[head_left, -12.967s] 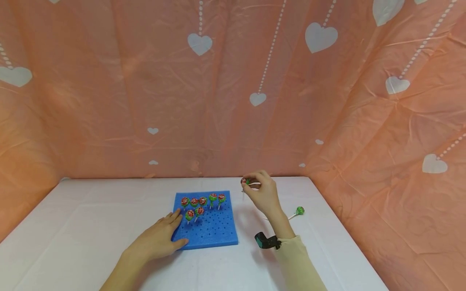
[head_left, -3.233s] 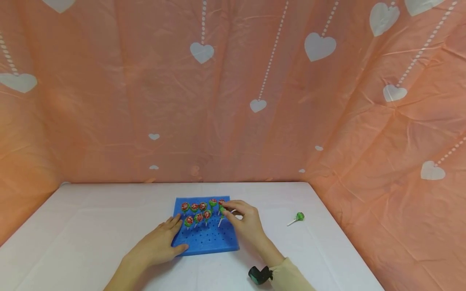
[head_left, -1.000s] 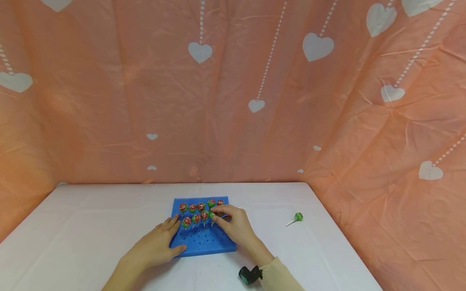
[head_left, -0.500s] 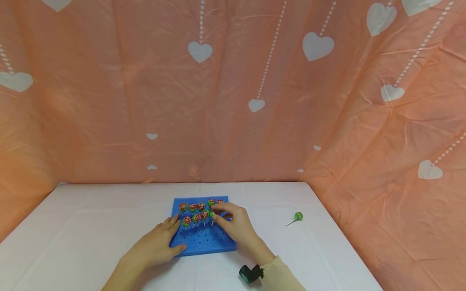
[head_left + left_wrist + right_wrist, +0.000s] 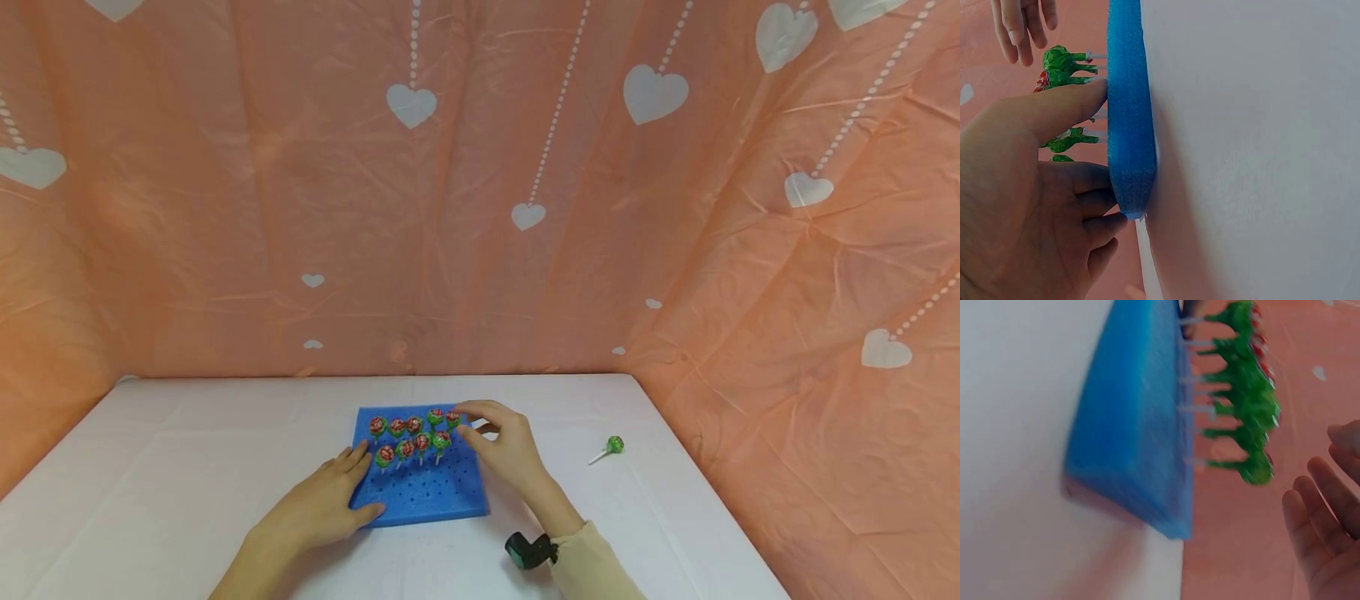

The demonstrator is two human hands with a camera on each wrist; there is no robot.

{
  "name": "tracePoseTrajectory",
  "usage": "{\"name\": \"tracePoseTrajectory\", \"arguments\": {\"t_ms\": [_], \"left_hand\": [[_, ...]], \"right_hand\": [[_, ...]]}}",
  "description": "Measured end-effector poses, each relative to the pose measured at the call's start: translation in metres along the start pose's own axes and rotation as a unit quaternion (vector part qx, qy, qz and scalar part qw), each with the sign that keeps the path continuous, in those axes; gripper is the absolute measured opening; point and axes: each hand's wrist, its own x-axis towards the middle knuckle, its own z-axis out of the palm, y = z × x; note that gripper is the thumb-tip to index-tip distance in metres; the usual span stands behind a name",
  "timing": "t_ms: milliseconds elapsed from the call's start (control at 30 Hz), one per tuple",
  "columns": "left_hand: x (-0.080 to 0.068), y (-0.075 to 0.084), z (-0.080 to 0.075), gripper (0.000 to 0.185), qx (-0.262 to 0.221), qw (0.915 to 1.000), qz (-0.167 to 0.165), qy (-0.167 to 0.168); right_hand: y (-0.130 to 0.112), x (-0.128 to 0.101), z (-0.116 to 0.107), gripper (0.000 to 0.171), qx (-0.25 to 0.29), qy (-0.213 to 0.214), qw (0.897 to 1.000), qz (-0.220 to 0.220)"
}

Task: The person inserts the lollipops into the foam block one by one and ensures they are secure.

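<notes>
Blue foam board [image 5: 442,492], unlabelled, lies under the flat left hand [image 5: 322,504]; right hand [image 5: 504,442] fingers hover released beside the lollipops [image 5: 412,433].

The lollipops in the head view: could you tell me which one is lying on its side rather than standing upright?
The lone lollipop lying on the white table, to the right of the right hand. All the others stand upright with their sticks in the blue foam board.

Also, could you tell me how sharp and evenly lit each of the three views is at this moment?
Head view: sharp, soft even light, only faint shadows under the hands on the white table. Left wrist view: crisp on the blue foam board and the left hand. Right wrist view: motion-blurred, the lollipops smeared and the right hand soft at the frame edge.
</notes>
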Motion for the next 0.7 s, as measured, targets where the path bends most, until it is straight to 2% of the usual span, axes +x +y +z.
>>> {"name": "tracePoseTrajectory", "arguments": {"t_ms": [400,533,700], "left_hand": [[0.001,0.0,0.001,0.084,0.001,1.0,-0.004,-0.005],[0.0,0.0,0.001,0.084,0.003,1.0,-0.004,-0.005],[0.0,0.0,0.001,0.084,0.005,1.0,0.001,-0.004]], "right_hand": [[0.021,0.006,-0.044,0.027,-0.057,0.089,0.994,-0.025],[0.031,0.006,-0.06,0.028,-0.073,0.115,0.991,-0.01],[0.043,0.003,-0.083,0.026,-0.103,0.152,0.983,0.03]]}}
